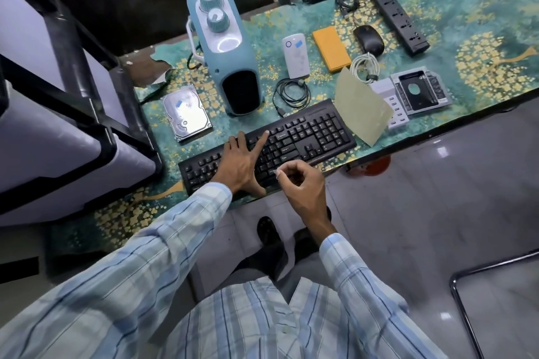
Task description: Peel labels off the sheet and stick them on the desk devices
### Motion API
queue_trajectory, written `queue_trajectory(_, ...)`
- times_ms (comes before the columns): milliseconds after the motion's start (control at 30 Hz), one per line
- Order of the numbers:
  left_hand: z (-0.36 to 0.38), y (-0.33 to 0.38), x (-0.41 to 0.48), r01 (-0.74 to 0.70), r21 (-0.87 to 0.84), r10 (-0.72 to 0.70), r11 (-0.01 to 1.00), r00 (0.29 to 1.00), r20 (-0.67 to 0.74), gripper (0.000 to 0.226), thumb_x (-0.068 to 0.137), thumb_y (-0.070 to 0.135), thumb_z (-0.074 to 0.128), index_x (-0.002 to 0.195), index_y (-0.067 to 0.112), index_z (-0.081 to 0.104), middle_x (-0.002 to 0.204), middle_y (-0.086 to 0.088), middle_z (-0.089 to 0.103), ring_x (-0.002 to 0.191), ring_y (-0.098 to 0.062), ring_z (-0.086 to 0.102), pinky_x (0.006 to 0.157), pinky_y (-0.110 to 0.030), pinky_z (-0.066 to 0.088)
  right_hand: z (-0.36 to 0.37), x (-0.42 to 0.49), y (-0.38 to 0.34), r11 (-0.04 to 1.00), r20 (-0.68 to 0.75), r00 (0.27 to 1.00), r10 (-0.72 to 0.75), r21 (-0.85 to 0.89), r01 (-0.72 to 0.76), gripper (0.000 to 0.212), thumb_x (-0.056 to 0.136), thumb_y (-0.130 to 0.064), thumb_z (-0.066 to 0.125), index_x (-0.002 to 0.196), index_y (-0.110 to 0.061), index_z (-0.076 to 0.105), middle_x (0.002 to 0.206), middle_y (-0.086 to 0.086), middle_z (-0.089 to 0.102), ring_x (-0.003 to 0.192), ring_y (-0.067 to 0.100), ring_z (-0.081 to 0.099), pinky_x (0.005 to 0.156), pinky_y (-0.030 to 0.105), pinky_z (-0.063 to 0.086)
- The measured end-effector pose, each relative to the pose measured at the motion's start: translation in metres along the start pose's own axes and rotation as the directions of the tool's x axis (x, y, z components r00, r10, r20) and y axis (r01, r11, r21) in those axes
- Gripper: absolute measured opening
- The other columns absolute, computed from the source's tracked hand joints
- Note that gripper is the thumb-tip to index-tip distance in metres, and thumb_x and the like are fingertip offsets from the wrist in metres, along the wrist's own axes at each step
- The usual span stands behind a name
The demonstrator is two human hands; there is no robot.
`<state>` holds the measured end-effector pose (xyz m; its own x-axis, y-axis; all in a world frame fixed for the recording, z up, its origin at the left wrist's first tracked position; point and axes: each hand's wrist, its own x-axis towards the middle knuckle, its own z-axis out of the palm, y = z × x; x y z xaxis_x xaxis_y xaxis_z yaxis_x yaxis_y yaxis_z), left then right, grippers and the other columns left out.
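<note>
Head view: we see left hand (239,162) spread flat on keyboard (306,137); right hand (300,183) pinching small label (278,173) at keyboard's near edge.

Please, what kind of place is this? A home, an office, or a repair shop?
Probably an office or computer workroom, though a home desk is possible. A keyboard, a bare hard drive and a power strip lie on a desk with a patterned cover, above a tiled floor.

The person wears a long-sleeved shirt (262,320) of pale blue and white plaid with thin dark stripes, buttoned down the front, cuffs at both wrists. Dark shoes (269,232) show toward twelve o'clock of the shirt front.
</note>
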<state>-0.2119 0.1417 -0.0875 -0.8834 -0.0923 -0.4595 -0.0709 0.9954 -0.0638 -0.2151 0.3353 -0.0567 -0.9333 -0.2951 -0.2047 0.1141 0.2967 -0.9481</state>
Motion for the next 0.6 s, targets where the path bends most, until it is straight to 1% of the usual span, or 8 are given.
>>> queue_trajectory(100,-0.017,-0.012,0.004,-0.046,-0.169,0.067,0.985,0.99,0.121,0.143,0.047,0.086,0.062,0.154,0.041,-0.022,0.14,-0.028,0.036,0.114,-0.046,0.05,0.097,-0.051,0.044,0.001,-0.007,-0.006,0.999,-0.033,0.999,0.004,0.048,-0.003,0.007,0.09,-0.009,0.073,0.085,-0.014,0.074,0.079,-0.003,0.074,0.071,0.013,0.069,0.067,0.03,0.058)
queue_trajectory(200,-0.045,-0.032,0.017,-0.04,-0.431,0.215,0.902,0.905,0.367,0.133,0.063,0.073,0.073,0.156,0.04,-0.016,0.16,-0.018,0.027,0.138,-0.038,0.043,0.111,-0.046,0.039,-0.002,-0.011,-0.01,0.995,-0.086,0.996,0.017,0.1,-0.009,0.009,0.091,-0.008,0.073,0.083,-0.012,0.074,0.075,-0.002,0.071,0.064,0.008,0.062,0.061,0.023,0.05)
queue_trajectory(267,-0.065,-0.041,0.021,-0.016,-0.568,0.308,0.823,0.853,0.422,0.128,0.068,0.061,0.075,0.16,0.033,-0.009,0.167,-0.01,0.016,0.15,-0.028,0.029,0.12,-0.043,0.029,-0.003,-0.011,-0.012,0.989,-0.117,0.992,0.036,0.145,-0.019,0.009,0.092,-0.009,0.073,0.083,-0.011,0.073,0.073,-0.001,0.069,0.062,0.006,0.057,0.06,0.021,0.046)
queue_trajectory(300,-0.075,-0.043,0.023,-0.004,-0.596,0.317,0.803,0.85,0.421,0.124,0.068,0.056,0.073,0.161,0.032,-0.006,0.166,-0.01,0.021,0.148,-0.028,0.032,0.118,-0.042,0.031,-0.002,-0.01,-0.012,0.986,-0.124,0.991,0.049,0.165,-0.028,0.01,0.092,-0.009,0.073,0.083,-0.01,0.072,0.071,-0.002,0.068,0.061,0.006,0.056,0.06,0.021,0.046)
queue_trajectory(367,-0.092,-0.046,0.024,0.029,-0.6,0.274,0.799,0.872,0.407,0.112,0.069,0.042,0.065,0.162,0.029,0.004,0.132,-0.015,0.058,0.112,-0.026,0.059,0.092,-0.033,0.047,0.0,-0.006,-0.014,0.982,-0.127,0.99,0.064,0.185,-0.04,0.01,0.092,-0.009,0.074,0.082,-0.01,0.073,0.069,-0.004,0.066,0.06,0.005,0.056,0.059,0.021,0.047)
queue_trajectory(433,-0.103,-0.053,0.025,0.037,-0.585,0.229,0.81,0.899,0.374,0.101,0.065,0.031,0.059,0.159,0.023,0.023,0.093,-0.007,0.061,0.078,-0.018,0.057,0.067,-0.028,0.043,0.002,-0.001,-0.016,0.982,-0.13,0.99,0.06,0.185,-0.036,0.009,0.091,-0.009,0.075,0.082,-0.009,0.074,0.07,-0.003,0.068,0.06,0.005,0.057,0.058,0.021,0.048)
queue_trajectory(533,-0.107,-0.065,0.026,0.066,-0.626,0.193,0.777,0.922,0.336,0.08,0.058,0.023,0.054,0.138,0.023,0.054,0.094,-0.006,0.061,0.075,-0.022,0.053,0.063,-0.026,0.041,0.006,0.012,-0.019,0.982,-0.137,0.989,0.059,0.185,-0.033,0.008,0.09,-0.009,0.076,0.082,-0.009,0.076,0.073,-0.005,0.072,0.062,0.003,0.061,0.06,0.019,0.051)
queue_trajectory(600,-0.109,-0.068,0.024,0.108,-0.671,0.172,0.733,0.925,0.338,0.07,0.056,0.016,0.051,0.124,0.028,0.064,0.085,-0.009,0.063,0.067,-0.022,0.053,0.059,-0.028,0.04,0.009,0.023,-0.02,0.982,-0.146,0.987,0.07,0.184,-0.042,0.008,0.089,-0.012,0.077,0.081,-0.012,0.076,0.075,-0.008,0.073,0.064,0.003,0.064,0.062,0.021,0.052)
